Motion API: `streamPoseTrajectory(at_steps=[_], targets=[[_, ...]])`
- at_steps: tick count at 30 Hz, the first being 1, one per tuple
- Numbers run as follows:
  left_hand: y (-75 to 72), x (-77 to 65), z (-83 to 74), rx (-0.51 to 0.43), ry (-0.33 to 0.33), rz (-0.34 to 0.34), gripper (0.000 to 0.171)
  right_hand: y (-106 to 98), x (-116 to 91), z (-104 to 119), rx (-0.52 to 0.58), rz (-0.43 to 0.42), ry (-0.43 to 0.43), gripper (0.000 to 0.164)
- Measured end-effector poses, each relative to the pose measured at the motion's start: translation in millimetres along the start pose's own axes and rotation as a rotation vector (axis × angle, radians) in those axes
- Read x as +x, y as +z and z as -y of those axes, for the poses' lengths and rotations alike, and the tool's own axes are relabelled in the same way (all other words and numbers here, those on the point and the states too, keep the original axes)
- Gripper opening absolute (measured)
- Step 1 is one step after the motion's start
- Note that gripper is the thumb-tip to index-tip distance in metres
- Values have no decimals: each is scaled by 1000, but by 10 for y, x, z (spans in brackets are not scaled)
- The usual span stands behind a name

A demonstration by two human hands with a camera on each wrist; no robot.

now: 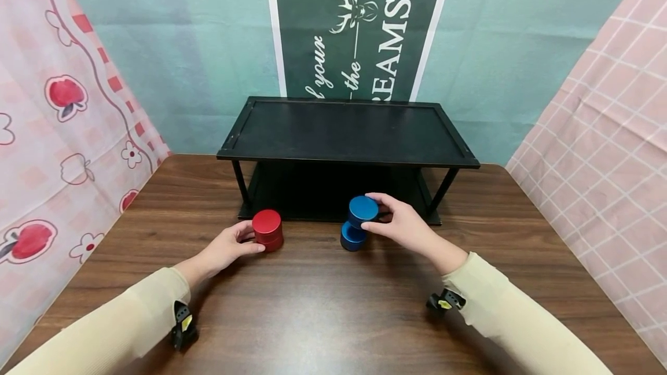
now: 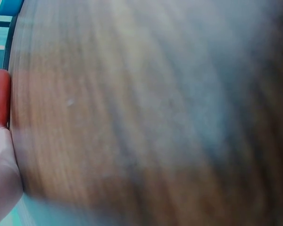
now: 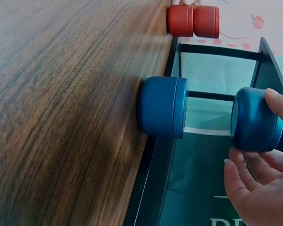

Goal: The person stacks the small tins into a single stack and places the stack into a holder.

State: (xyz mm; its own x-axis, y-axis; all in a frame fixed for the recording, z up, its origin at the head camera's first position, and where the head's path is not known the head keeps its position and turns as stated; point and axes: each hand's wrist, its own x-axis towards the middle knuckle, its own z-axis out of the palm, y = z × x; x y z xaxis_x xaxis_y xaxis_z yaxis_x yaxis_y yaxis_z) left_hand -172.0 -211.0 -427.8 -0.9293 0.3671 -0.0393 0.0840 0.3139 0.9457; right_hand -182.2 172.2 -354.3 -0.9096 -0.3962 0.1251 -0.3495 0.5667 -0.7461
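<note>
Two round red tins stand stacked on the wooden table at the left. My left hand grips this stack from its left side, the thumb in front near the base; in the left wrist view, fingertips meet the red surface. Further right, a blue tin sits on the table. My right hand pinches a second blue tin between thumb and fingers. In the right wrist view, a gap separates it from the blue tin below.
A black two-tier rack stands behind the tins, its lower shelf close to them. Patterned cloths hang on the left and right, with a teal cloth at the back. The wooden table stretches toward me.
</note>
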Motion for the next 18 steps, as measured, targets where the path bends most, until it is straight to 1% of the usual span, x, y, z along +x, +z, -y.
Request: streamPoseTrajectory(at_steps=[5,15,18], targets=[[-7,-2,7,-3,24,6,52,23,24,23,7,1,-12,59],[-6,-2,7,-14,19,8,54,64,58,69,14,12,-26,59],[-5,-3,14,-8,6,8,55,81,67,92,14,18,-24,59]])
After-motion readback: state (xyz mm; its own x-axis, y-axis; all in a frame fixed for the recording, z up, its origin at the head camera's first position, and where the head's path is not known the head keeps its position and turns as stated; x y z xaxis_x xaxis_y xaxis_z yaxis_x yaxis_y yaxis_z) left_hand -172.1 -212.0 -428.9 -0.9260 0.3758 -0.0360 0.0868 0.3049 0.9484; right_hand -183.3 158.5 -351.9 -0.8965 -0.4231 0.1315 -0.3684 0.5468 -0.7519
